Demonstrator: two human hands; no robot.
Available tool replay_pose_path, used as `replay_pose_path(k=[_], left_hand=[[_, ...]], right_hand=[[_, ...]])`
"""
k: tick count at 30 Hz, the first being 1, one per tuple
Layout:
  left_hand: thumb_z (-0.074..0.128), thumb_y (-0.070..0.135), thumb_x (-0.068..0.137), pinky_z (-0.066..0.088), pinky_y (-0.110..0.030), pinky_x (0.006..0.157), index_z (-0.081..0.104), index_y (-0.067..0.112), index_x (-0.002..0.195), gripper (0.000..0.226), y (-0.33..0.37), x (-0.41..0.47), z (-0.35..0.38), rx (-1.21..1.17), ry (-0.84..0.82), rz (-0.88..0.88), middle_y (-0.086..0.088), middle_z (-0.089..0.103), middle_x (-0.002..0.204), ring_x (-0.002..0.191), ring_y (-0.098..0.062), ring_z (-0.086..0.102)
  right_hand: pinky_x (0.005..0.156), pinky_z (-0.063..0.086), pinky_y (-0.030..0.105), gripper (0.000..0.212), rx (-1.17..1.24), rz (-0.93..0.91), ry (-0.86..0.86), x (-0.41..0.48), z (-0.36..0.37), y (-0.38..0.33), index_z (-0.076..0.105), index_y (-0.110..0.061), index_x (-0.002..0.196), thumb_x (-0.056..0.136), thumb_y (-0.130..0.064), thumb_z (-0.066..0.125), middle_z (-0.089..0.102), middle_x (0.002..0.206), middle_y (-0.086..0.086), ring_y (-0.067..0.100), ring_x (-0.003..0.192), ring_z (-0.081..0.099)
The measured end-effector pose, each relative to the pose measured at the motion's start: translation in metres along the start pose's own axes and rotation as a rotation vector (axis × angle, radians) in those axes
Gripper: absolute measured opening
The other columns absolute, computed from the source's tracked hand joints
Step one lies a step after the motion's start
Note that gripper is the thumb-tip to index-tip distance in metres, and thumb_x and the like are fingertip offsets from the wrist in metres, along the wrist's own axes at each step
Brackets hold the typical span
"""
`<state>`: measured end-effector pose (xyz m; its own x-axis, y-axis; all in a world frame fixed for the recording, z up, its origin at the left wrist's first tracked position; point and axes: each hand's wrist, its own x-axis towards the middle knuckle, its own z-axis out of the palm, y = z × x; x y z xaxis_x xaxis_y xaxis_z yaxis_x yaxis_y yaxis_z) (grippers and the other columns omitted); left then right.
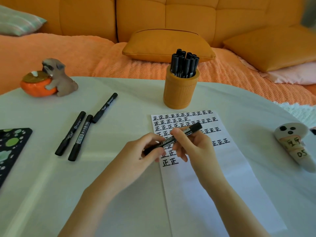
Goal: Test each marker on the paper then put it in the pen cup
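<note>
Gripping one black marker [195, 127] with both hands, low over the paper [213, 185], is where I am right now. My left hand [145, 148] has its fingers curled round the lower-left end of the barrel. My right hand [192, 146] pinches the middle between thumb and fingers, and the far end pokes out up and to the right. I cannot tell from here whether the cap is on. The marker slants across the written rows. The paper lies flat on the white table [111, 202], its far half filled with rows of one black character, its near half blank. Off to the left, three loose markers [80, 137] lie on the table: two side by side, the third just beyond them. A dark patterned board [12, 147] sits at the left edge, and a white cone-shaped thing [294, 144] with black dots lies at the right. Just beyond the paper's top edge the orange pen cup [180, 90] stands upright, holding a bundle of black markers [184, 64]. At the back left, a dog figurine [58, 77] hugs an orange pot [38, 87]. Behind it all is the orange sofa [171, 14] with a cushion [167, 45].
</note>
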<state>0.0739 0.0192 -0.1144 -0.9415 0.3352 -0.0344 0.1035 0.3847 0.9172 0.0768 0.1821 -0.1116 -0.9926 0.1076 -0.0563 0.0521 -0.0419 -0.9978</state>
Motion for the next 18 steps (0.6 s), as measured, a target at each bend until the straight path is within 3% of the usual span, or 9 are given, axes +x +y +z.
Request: replay_pose_path(k=[3,7,10,13,18], left_hand=[[0.052,0.032,0.093,0.044,-0.019,0.074,0.059,0.034,0.097,0.008,0.002,-0.001,0.005,0.099,-0.003,0.007,0.014,0.066,0.086,0.081,0.000,0.060],[0.042,0.041,0.095,0.041,-0.031,0.069,0.055,0.029,0.094,0.018,0.006,-0.001,0.008,0.114,0.008,0.010,0.000,0.062,0.081,0.073,-0.014,0.054],[0.040,0.043,0.095,0.035,-0.031,0.064,0.052,0.030,0.088,0.019,0.007,-0.002,0.011,0.120,0.035,0.018,-0.008,0.052,0.071,0.068,-0.024,0.048],[0.043,0.042,0.096,0.028,-0.029,0.059,0.051,0.031,0.079,0.022,0.010,-0.003,0.012,0.049,0.015,0.034,0.000,0.038,0.060,0.056,-0.014,0.035],[0.045,0.045,0.090,0.026,-0.017,0.049,0.055,0.028,0.076,0.024,0.010,-0.001,0.011,-0.094,-0.037,0.034,0.009,0.037,0.051,0.047,-0.007,0.030]], right_hand=[[0.043,0.037,0.017,0.019,-0.034,-0.033,-0.028,-0.001,0.001,0.000,0.061,-0.006,0.075,0.089,-0.019,0.063,0.058,0.054,0.002,0.010,0.045,0.048],[0.043,0.032,0.023,0.040,-0.086,-0.064,-0.119,-0.002,0.001,-0.002,0.058,0.010,0.074,0.094,-0.025,0.056,0.057,0.053,0.008,0.018,0.044,0.042],[0.044,0.030,0.026,0.038,-0.066,-0.064,-0.176,-0.003,0.000,-0.005,0.056,0.007,0.073,0.096,-0.024,0.051,0.054,0.051,0.010,0.019,0.042,0.039],[0.044,0.030,0.026,0.031,-0.024,-0.072,-0.205,-0.004,-0.002,-0.008,0.055,-0.004,0.073,0.095,-0.024,0.050,0.054,0.050,0.009,0.017,0.043,0.040],[0.042,0.031,0.021,0.029,0.002,-0.066,-0.227,-0.006,-0.005,-0.010,0.055,-0.005,0.074,0.095,-0.023,0.048,0.053,0.050,0.009,0.016,0.042,0.041]])
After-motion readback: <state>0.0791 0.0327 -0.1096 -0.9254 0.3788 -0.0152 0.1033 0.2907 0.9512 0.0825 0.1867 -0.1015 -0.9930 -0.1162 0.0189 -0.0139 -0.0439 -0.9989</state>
